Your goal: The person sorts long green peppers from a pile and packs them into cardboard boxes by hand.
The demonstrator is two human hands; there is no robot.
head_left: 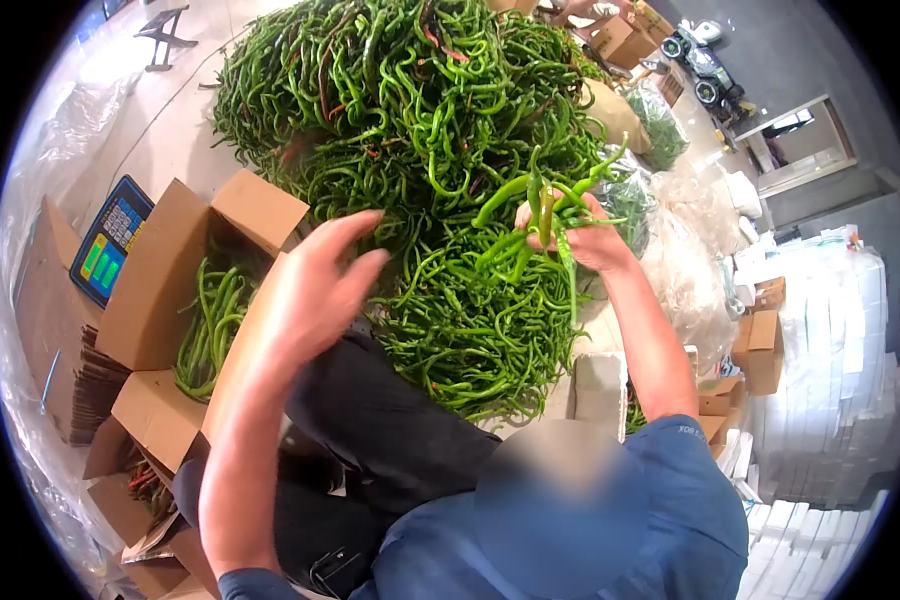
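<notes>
Nearest the camera, a blue sleeve (670, 490) and dark trousers (390, 430) are filling the lower frame, with part of this area blurred. Rising from the lower left, the left hand (325, 280) is hovering with fingers spread and loosely curled, empty, its fingertips lying near the edge of the pile of green chili peppers (420, 150) and just above the flap of the open cardboard box (170, 280). That box is standing to the left of the knee and is holding a layer of long green peppers lying lengthwise along its inner wall. Below it, a second box (140, 470) is showing a few red and green peppers inside. To the right, the right hand (580, 235) is raised over the pile with its fingers closed around a bunch of green peppers (540, 215), whose stems and tips are fanning out above and below the fist; the bunch is being held clear of the heap beneath. Beside the box on the left, a blue digital scale (110, 240) is lying on the floor near flattened cardboard (50, 300). Farther right, clear plastic bags (690, 270) and stacks of white foam boxes (830, 380) are standing. At the far end, beyond the pile, more cartons (620, 40) are sitting on the floor.
</notes>
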